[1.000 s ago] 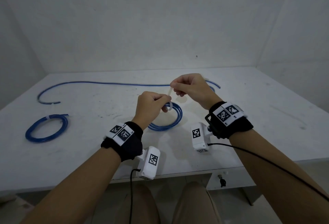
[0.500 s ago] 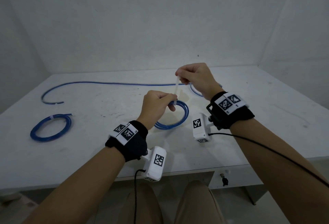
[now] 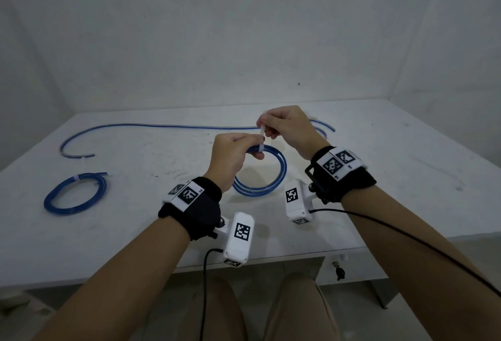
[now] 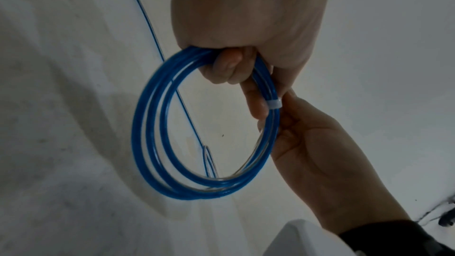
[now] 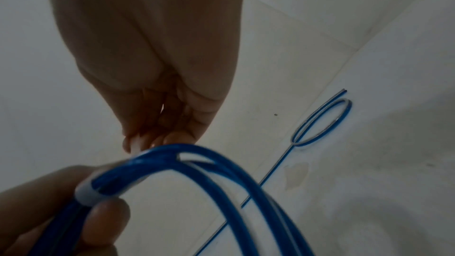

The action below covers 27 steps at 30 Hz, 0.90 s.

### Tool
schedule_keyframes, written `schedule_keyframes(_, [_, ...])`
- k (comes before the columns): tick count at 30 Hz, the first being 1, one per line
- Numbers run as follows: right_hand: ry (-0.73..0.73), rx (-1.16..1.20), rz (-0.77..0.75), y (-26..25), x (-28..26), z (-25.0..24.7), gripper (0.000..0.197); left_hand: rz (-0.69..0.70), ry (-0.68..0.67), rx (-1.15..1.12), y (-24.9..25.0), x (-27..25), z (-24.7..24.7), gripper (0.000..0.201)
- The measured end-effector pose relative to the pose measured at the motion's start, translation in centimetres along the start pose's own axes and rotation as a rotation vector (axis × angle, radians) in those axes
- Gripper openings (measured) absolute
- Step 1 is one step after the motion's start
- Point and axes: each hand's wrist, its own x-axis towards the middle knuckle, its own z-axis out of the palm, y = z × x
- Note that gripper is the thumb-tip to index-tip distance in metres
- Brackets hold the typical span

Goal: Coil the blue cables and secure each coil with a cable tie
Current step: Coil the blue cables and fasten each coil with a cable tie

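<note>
My left hand point(image 3: 245, 148) grips a blue cable coil point(image 3: 273, 180) above the white table point(image 3: 379, 178), fingers curled round its strands point(image 4: 147, 124). A white cable tie point(image 4: 273, 104) is wrapped round the coil beside my left thumb point(image 5: 85, 195). My right hand point(image 3: 267, 127) pinches the tie's free tail point(image 3: 261, 137) and holds it upward from the coil. In the right wrist view the tail point(image 5: 135, 146) sits between my right fingertips, just behind the coil point(image 5: 221, 182).
A second blue coil point(image 3: 74, 195) with a white tie lies at the table's left. A long loose blue cable point(image 3: 151, 125) runs across the back, ending in a loop point(image 5: 320, 122) behind my right hand. Walls enclose the table's back and right.
My right hand rose with the tie's tail, drawing the tie close round the coil, then came down a little. My left hand kept hold of the coil.
</note>
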Motion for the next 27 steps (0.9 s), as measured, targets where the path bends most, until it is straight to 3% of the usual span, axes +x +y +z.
schedule_keyframes(8, [0.095,0.020,-0.016,-0.8,1.2,-0.3,0.020,0.031,-0.002,0.018,0.9,0.2,0.3,0.021])
schedule_keyframes(14, [0.089,0.042,0.048,-0.4,1.1,0.4,0.021,-0.053,0.062,-0.012,0.5,0.3,-0.3,0.021])
schedule_keyframes(20, [-0.064,0.025,0.160,-0.7,-1.4,0.6,0.033,-0.102,0.145,-0.102,0.8,2.2,-1.5,0.014])
schedule_keyframes(27, [-0.128,-0.009,0.213,0.4,-2.7,-0.4,0.028,-0.146,0.169,-0.147,0.2,3.5,-1.9,0.016])
